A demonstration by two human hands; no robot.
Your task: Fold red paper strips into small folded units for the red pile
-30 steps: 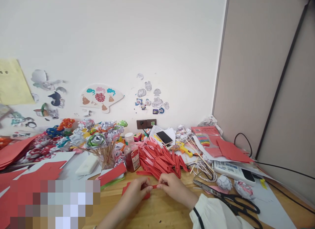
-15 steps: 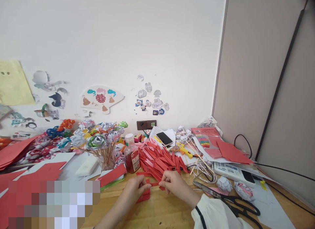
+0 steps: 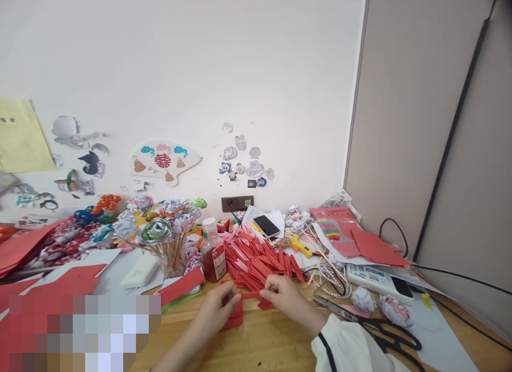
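Note:
A narrow red paper strip point(image 3: 251, 295) is stretched level between my hands, just above the wooden table point(image 3: 256, 345). My left hand point(image 3: 221, 302) pinches its left end between thumb and fingers. Its right end is pinched by my right hand point(image 3: 280, 297). Beneath and beside my left hand lie red paper pieces point(image 3: 232, 321), partly hidden by the fingers. Another bit of red paper point(image 3: 265, 305) shows under my right fingertips. Right behind both hands rises a heap of folded red paper strips point(image 3: 256, 257), some of them pink.
Left of the heap stand a bottle of red liquid point(image 3: 213, 257) and a cup of sticks point(image 3: 173, 260) near paper flowers point(image 3: 156, 230). Black-handled scissors point(image 3: 384, 329) lie at right, near crumpled paper balls point(image 3: 364, 298). A phone point(image 3: 266, 226) and yellow glue gun point(image 3: 301, 245) are behind.
Both hands have risen slightly, keeping hold of the red paper strip, which now looks straighter and more level. The surrounding things have stayed put.

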